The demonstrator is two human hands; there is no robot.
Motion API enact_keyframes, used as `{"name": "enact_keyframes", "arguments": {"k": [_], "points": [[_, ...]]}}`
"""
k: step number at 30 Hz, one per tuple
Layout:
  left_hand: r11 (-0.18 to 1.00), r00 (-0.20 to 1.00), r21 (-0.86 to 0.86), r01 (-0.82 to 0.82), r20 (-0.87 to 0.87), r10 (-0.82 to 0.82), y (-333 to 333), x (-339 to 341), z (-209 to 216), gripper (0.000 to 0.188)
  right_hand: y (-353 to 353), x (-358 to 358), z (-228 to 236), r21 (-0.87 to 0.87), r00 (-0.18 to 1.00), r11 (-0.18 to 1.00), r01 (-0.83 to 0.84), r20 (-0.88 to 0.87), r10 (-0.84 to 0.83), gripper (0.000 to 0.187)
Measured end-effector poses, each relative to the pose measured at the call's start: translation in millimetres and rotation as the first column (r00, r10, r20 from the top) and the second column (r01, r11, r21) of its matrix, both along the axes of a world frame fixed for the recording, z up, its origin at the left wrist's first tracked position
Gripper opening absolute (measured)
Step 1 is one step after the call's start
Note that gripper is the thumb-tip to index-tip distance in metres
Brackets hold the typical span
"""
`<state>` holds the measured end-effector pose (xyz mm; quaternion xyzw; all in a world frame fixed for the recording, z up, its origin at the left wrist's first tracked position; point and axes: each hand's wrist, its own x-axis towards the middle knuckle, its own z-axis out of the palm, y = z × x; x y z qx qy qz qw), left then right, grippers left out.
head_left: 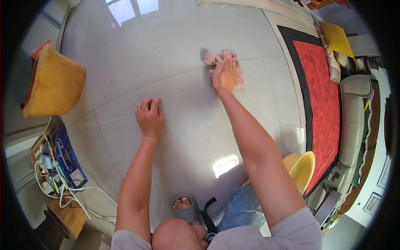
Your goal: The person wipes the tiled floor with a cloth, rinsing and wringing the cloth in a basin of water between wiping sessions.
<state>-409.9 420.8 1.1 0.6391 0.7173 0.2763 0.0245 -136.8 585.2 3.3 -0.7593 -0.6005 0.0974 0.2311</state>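
Observation:
My right hand [225, 77] presses down on a crumpled pink patterned cleaning cloth [239, 79] on the grey tiled floor [187, 121]. Its fingers are close together over the cloth, which bunches out on both sides. Lower and to the left, my left hand [150, 119] rests on the floor with bent, slightly parted fingers and nothing in it. Small yellowish crumbs [189, 104] lie on the tiles between the two hands.
A yellow bucket [306, 171] stands beside my right arm. On the right are a red, black-bordered rug [321, 104] and a grey sofa [354, 108]. At left stand a yellow bin-like container [54, 83] and a blue box [66, 154] near tangled white cables [64, 189].

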Motion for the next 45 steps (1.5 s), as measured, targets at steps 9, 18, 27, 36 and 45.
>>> {"name": "enact_keyframes", "arguments": {"k": [9,18,27,36,45], "points": [[1.0,0.999,0.003,-0.021,0.047,0.021,-3,4,9,0.035,42,-18,15,0.139,0.691,0.697,-0.704,-0.093,0.717,0.046],[0.998,0.985,0.05,-0.03,0.17,0.021,0,-2,2,0.032,-80,-44,22,0.136,0.545,0.558,-0.819,-0.12,0.83,0.035],[0.994,0.847,0.065,-0.089,0.53,0.041,-11,-14,-5,0.03,-135,-77,24,0.122,0.84,0.843,-0.524,-0.088,0.536,0.088],[0.988,0.858,0.115,-0.099,0.514,0.027,-14,-11,-1,0.031,-143,-106,1,0.137,0.825,0.816,-0.562,0.158,0.542,0.038],[0.979,0.699,-0.048,-0.198,0.693,0.176,-35,5,-1,0.025,-151,-88,51,-0.239,0.792,0.828,-0.508,-0.508,0.34,0.024]]}}
